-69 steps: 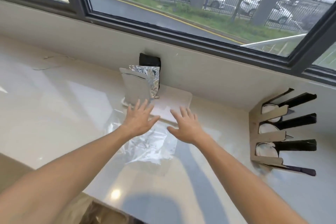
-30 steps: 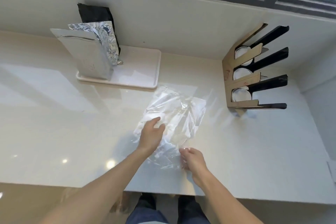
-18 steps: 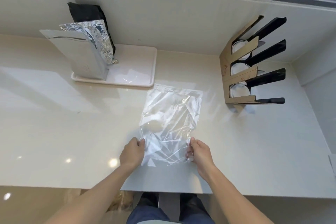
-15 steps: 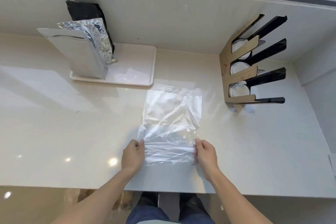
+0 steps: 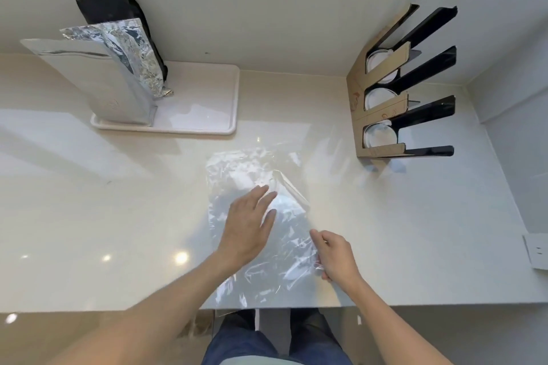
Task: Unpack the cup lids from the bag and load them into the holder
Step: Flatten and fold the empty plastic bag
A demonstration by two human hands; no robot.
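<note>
A clear crinkled plastic bag [image 5: 237, 175] lies flat on the pale counter in front of me, its near end at the counter's front edge. My left hand [image 5: 249, 222] rests flat on the middle of the bag with straight fingers. My right hand [image 5: 335, 255] pinches the bag's right edge near the front. The cardboard lid holder [image 5: 382, 109] with black slats stands at the right against the wall, with a white lid [image 5: 379, 135] showing in each of its three slots.
A white tray [image 5: 207, 115] at the back left carries a grey pouch [image 5: 103, 83], a foil bag [image 5: 133, 53] and a black bag [image 5: 106, 6]. A white wall socket [image 5: 536, 252] sits at the far right. The counter's front edge [image 5: 118, 305] runs just under my forearms.
Both hands were pinching the bag's near corners. Now my left hand has let go and lies flat on the bag's middle, while my right hand still holds the right edge.
</note>
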